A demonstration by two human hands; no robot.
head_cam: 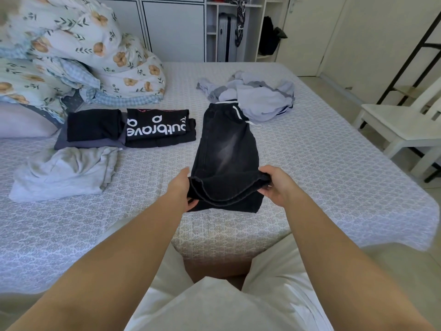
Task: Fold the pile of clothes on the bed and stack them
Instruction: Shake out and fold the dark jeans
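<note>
Black shorts, laid lengthwise mid-bed, are gripped at the near hem by left hand and right hand; unfolded clothes lie at 12 o'clock.

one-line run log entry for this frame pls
step: folding black shorts | left hand: grips hem | right hand: grips hem | hem lifted off bed | unfolded pile: behind shorts

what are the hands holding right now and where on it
Both grip the black faded denim shorts by the near hem end: left hand at its left corner, right hand at its right corner, lifting that end off the bed.
</note>
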